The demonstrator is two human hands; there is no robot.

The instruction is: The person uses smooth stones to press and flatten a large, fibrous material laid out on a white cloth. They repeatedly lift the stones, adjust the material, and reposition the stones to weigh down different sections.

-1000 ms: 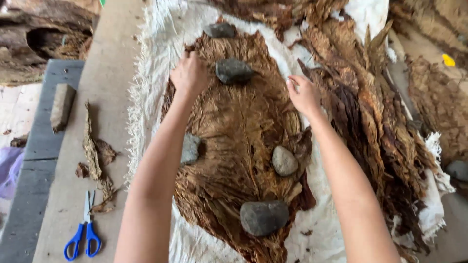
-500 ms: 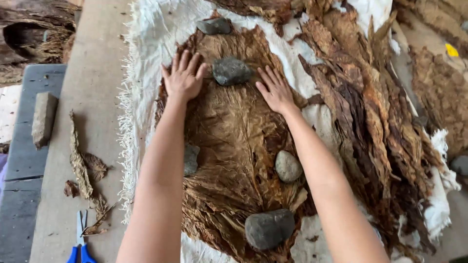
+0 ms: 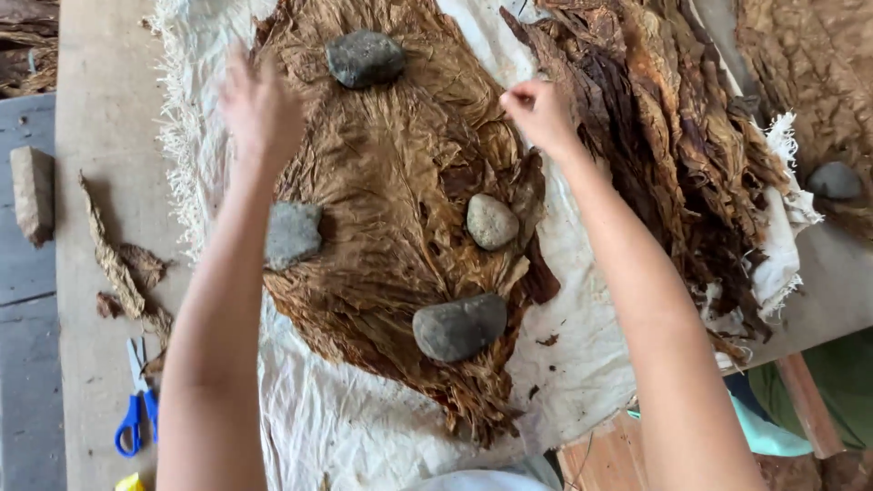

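Observation:
A broad stack of flattened dried brown leaves [image 3: 400, 209] lies on a white fringed cloth [image 3: 318, 418]. Several grey stones weigh it down: one at the top [image 3: 365, 57], one at the left edge [image 3: 293, 233], a pale one in the middle right [image 3: 491, 221], a dark one near the bottom [image 3: 459, 326]. My left hand [image 3: 259, 109], blurred, hovers with fingers apart over the stack's upper left edge. My right hand [image 3: 538, 114] pinches with closed fingers at the stack's upper right edge, beside a heap of crumpled dark leaves [image 3: 673, 136].
Blue-handled scissors [image 3: 136, 400] and leaf scraps [image 3: 123, 268] lie on the bare board at the left. A small wooden block [image 3: 33, 193] sits further left. Another grey stone [image 3: 834, 180] rests at the far right on more leaves.
Both hands were pressed flat on the upper part of the leaf stack. They have since lifted and spread apart, the right closing at the stack's right edge. The camera has moved closer.

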